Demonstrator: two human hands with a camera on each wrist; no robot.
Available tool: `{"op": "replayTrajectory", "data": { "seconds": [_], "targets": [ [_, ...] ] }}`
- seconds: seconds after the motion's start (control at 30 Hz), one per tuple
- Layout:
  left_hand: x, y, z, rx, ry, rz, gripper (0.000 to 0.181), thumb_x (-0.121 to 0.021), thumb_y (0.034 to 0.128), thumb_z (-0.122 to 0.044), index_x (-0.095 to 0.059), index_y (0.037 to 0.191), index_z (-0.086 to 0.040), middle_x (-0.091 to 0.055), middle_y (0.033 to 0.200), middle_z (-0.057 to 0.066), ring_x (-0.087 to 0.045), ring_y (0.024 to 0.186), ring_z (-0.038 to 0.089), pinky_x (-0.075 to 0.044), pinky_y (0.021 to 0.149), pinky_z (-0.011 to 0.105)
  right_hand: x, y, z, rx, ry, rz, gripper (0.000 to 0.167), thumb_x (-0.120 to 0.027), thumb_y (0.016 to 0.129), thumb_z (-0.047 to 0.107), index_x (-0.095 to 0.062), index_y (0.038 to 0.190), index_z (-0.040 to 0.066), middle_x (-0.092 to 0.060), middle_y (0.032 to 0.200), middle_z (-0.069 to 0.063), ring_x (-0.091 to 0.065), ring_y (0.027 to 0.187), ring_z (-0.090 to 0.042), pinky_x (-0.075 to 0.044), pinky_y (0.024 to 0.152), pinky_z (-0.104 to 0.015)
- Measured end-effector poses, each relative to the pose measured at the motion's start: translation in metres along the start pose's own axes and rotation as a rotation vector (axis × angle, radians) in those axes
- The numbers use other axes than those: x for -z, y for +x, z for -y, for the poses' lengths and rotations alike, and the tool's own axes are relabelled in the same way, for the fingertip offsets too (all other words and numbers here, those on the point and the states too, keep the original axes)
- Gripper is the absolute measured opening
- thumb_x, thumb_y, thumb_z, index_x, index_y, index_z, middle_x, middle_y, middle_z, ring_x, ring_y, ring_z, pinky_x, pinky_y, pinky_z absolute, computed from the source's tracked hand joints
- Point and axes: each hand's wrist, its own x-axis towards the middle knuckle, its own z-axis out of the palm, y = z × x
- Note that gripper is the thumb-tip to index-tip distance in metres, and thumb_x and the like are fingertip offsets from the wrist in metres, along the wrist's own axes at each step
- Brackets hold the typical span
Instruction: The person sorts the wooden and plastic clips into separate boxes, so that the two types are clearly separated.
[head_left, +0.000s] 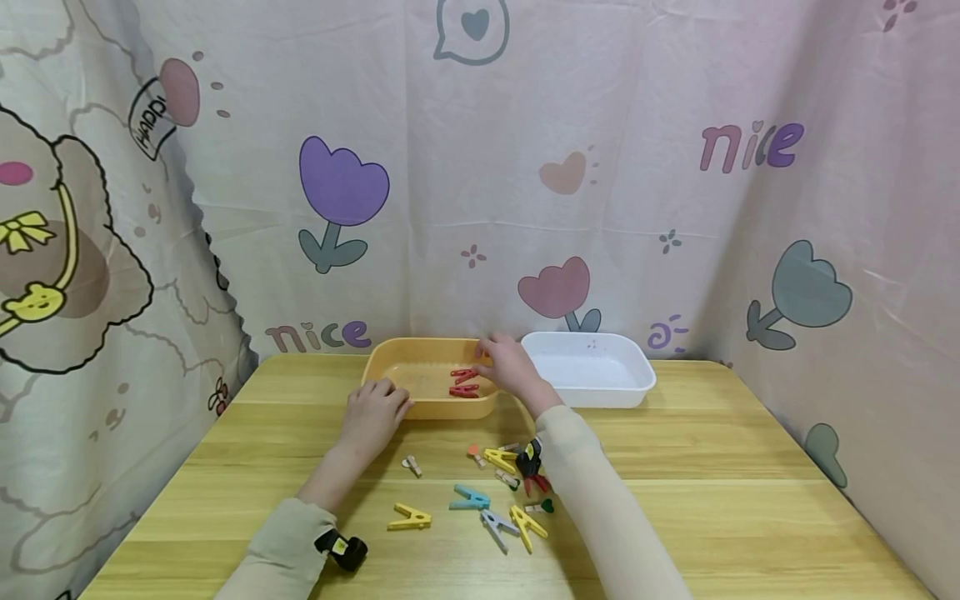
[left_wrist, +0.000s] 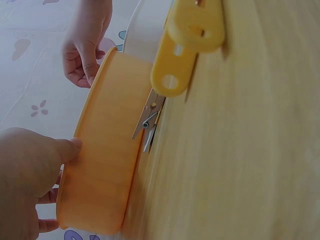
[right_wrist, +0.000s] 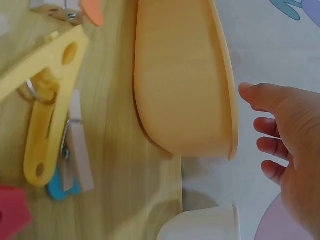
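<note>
Hands [head_left: 375, 414] [head_left: 512, 367] at orange tray rim [head_left: 435, 403], white tray [head_left: 600, 396] beside

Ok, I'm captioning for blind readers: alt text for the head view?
A person's left hand grips an orange tray by its near rim; their right hand hovers over its right end, beside two red clothespins inside. A white tray stands alongside; more clothespins dot the wooden table.

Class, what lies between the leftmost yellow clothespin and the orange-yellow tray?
A small wooden clothespin with a pale ornament; the head view shows it.
</note>
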Motion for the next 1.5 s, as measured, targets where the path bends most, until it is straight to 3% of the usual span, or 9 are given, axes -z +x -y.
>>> {"op": "replayTrajectory", "data": {
  "seconds": [0.5,0.77,1.07,1.23,1.5],
  "targets": [
    [-0.001,0.000,-0.001,-0.003,-0.006,-0.016,0.011,-0.071,0.0880,-0.024,-0.071,0.091,-0.013,-0.057,0.084,0.005,-0.053,0.079,0.027,-0.046,0.071,0.047,0.015,-0.019,-0.007,0.138,-0.051,-0.047,0.020,-0.074,0.087,0.026,-0.066,0.097,0.010,-0.061,0.099,-0.008,-0.056,0.090,-0.024,-0.049,0.080,-0.040],
    [-0.001,-0.001,0.001,0.009,-0.008,0.005,0.010,-0.071,0.0882,-0.023,-0.071,0.092,-0.013,-0.057,0.085,0.005,-0.053,0.080,0.027,-0.045,0.072,0.047,0.024,-0.035,-0.010,0.155,-0.033,-0.048,0.019,-0.074,0.087,0.024,-0.068,0.098,0.010,-0.063,0.099,-0.008,-0.055,0.091,-0.023,-0.048,0.083,-0.040],
    [0.000,0.000,0.000,-0.003,-0.002,-0.002,0.011,-0.069,0.0901,-0.025,-0.071,0.092,-0.014,-0.058,0.086,0.005,-0.054,0.080,0.027,-0.046,0.072,0.047,0.037,-0.058,-0.011,0.202,-0.033,-0.095,0.018,-0.077,0.083,0.022,-0.071,0.095,0.010,-0.063,0.094,-0.005,-0.055,0.087,-0.021,-0.047,0.078,-0.039],
    [0.001,0.000,-0.001,-0.003,0.000,-0.011,0.011,-0.070,0.0894,-0.025,-0.071,0.091,-0.014,-0.058,0.084,0.004,-0.053,0.079,0.026,-0.046,0.070,0.046,0.038,-0.074,-0.012,0.237,-0.042,-0.085,0.017,-0.077,0.083,0.022,-0.070,0.095,0.012,-0.064,0.094,-0.006,-0.054,0.085,-0.019,-0.047,0.074,-0.035],
    [0.001,0.000,-0.001,-0.005,0.010,-0.015,0.011,-0.071,0.0885,-0.024,-0.071,0.091,-0.014,-0.058,0.084,0.004,-0.054,0.079,0.026,-0.046,0.069,0.046,0.037,-0.100,-0.014,0.226,-0.031,-0.070,0.016,-0.074,0.086,0.025,-0.070,0.097,0.014,-0.062,0.094,-0.002,-0.053,0.086,-0.017,-0.045,0.074,-0.033]
  ]
}}
